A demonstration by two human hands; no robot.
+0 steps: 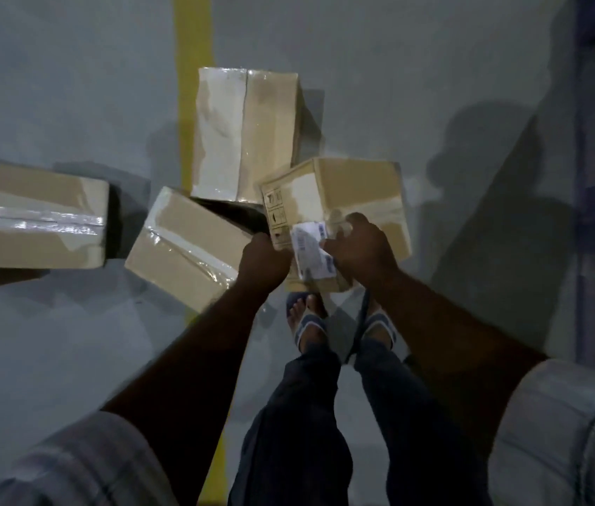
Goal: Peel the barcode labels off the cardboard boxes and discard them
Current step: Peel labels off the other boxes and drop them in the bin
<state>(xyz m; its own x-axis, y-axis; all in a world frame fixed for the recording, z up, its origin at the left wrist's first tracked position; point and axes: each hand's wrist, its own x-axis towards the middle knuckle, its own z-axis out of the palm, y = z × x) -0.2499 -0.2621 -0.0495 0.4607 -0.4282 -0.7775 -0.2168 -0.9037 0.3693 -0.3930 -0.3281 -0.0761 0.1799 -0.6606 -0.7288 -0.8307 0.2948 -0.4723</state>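
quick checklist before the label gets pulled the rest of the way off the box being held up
1. Box steadied: ok. The left hand grips the near left edge of the held box.
2. Grip on the label: ok. The right hand pinches the right side of the white label.
3. How much of the label is still stuck: cannot tell, as it is wrinkled and blurred.
4. Label in one piece: cannot tell.
5. Somewhere to discard it: not ok, no bin in view.
6. Labels left on the other boxes: cannot tell. None shows on the faces in view.
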